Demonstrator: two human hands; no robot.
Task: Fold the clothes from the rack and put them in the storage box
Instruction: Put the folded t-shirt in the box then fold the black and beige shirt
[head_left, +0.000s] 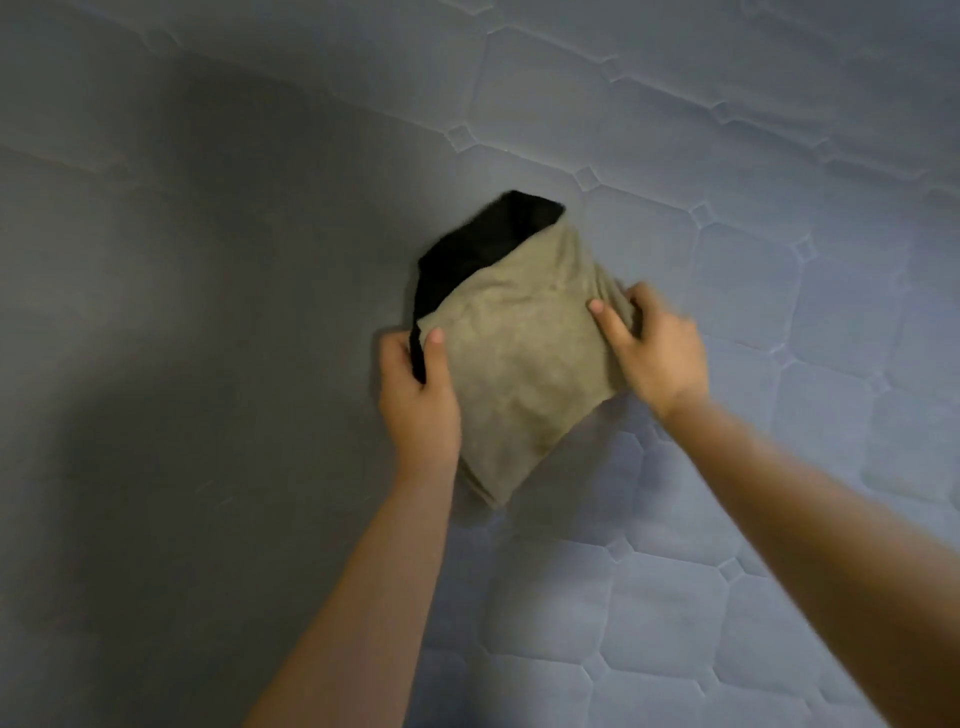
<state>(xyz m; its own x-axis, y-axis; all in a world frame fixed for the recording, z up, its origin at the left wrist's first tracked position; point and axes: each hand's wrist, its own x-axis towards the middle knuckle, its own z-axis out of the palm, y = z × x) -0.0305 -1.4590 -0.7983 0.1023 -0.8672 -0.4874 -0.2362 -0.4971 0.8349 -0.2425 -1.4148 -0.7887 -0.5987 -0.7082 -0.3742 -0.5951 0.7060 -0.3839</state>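
Forearms reach in from the near edge, one on each side, and meet at a folded bundle lying on the mattress (779, 571). The left hand (418, 395) grips the bundle's left edge, thumb on top and fingers curled beneath, pinching a beige cloth (519, 374) together with the black cloth (467, 254) under it. The right hand (657, 353) grips the right edge, thumb pressed onto the top face and fingers wrapped around the side. Holding both sides like this probably keeps the two layers from sliding apart and the folds from opening, whether the bundle is being squared up or about to be lifted. The bundle sits near the middle of the view, turned like a diamond: its long axis runs from a near corner between the wrists to a far corner, leaning slightly left, where the black layer pokes out beyond the beige. Neither rack nor storage box is in view.
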